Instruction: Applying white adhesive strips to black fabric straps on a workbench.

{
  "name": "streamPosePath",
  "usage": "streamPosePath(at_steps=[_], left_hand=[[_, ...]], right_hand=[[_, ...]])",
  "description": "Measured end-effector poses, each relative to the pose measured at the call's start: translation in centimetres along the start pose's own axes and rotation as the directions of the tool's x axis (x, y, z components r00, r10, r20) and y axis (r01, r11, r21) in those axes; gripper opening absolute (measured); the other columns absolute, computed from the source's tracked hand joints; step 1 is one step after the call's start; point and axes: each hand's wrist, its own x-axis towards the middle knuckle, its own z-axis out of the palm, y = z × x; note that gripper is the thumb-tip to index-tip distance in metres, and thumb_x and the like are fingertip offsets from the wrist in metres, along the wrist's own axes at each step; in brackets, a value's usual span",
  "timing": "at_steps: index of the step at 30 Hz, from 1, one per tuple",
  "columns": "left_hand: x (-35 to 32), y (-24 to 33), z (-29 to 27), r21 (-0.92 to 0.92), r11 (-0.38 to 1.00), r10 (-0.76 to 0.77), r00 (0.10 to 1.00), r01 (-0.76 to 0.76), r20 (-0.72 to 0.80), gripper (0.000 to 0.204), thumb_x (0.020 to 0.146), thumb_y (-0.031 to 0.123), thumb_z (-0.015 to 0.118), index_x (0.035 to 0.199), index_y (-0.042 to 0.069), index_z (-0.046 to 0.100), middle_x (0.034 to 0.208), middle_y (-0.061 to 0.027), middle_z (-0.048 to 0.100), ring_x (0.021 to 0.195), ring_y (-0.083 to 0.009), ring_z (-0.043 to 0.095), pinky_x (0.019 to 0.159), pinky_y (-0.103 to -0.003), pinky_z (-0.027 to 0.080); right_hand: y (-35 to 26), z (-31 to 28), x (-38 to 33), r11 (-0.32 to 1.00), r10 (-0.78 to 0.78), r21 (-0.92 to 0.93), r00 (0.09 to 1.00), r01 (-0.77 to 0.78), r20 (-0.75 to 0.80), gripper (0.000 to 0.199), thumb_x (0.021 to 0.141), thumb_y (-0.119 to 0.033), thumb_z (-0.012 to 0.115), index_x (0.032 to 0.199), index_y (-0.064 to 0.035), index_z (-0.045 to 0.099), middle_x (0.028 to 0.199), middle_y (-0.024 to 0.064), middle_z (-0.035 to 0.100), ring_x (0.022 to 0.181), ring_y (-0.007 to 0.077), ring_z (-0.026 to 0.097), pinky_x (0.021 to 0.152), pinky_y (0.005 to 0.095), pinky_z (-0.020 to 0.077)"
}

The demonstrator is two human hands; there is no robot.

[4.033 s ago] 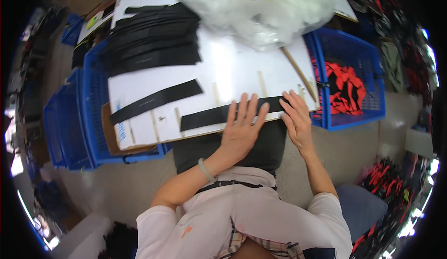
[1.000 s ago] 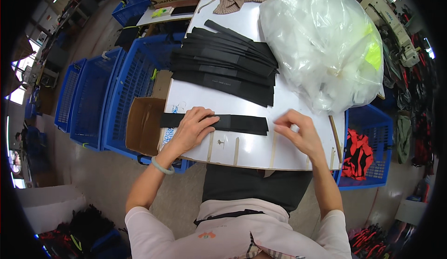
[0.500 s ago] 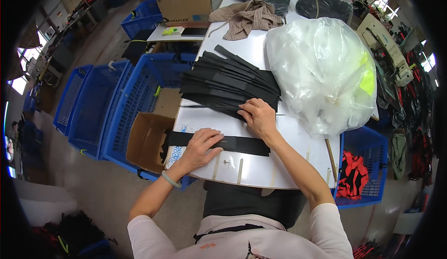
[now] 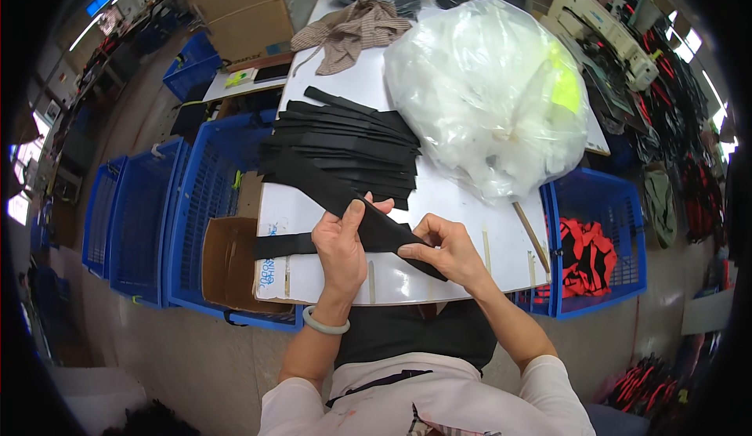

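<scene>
My left hand (image 4: 342,246) and my right hand (image 4: 445,253) both grip one long black fabric strip (image 4: 329,189), lifted slantwise over the near edge of the white table (image 4: 439,201). The strip's far end reaches back toward a fanned stack of black strips (image 4: 345,138) in the table's middle. Another black strip (image 4: 283,245) lies flat on the table, partly under my left hand. A pale bangle sits on my left wrist.
A big clear plastic bag (image 4: 486,91) fills the table's right half. A checked cloth (image 4: 352,32) lies at the far end. Blue crates (image 4: 149,217) and a cardboard box (image 4: 227,264) stand on the left; a blue crate with red pieces (image 4: 591,248) on the right.
My right hand has come back from the stack with a black strip, and both hands now hold it above the table edge. Earlier both hands were pressing a strip flat.
</scene>
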Motion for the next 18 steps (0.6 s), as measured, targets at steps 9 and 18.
streamPosePath(at_steps=[9,18], left_hand=[[-0.1,-1.1,5.1,-0.275,0.888,-0.36,0.929,0.368,0.083,0.027,0.104,0.027,0.043,0.101,0.002,0.054,0.071,-0.0061,0.053,0.062,-0.0199,0.057,0.079,-0.044,0.056],[1.0,-3.5,6.2,-0.262,0.929,-0.293,0.952,0.263,-0.083,0.031,0.104,0.029,0.045,0.09,0.003,0.049,0.066,-0.0006,0.04,0.056,-0.0137,0.041,0.063,-0.034,0.049]], right_hand=[[2.4,-1.5,-2.7,0.994,0.023,0.109,0.999,-0.018,-0.049,0.02,0.083,-0.012,0.074,0.077,0.0018,0.06,0.055,-0.0011,0.049,0.053,0.005,0.041,0.048,0.0246,0.031],[4.0,0.2,-2.6,0.886,-0.451,-0.317,0.791,0.339,-0.413,0.019,0.078,-0.001,0.073,0.094,0.0027,0.064,0.077,0.0139,0.066,0.066,0.0231,0.067,0.06,0.0306,0.0514]])
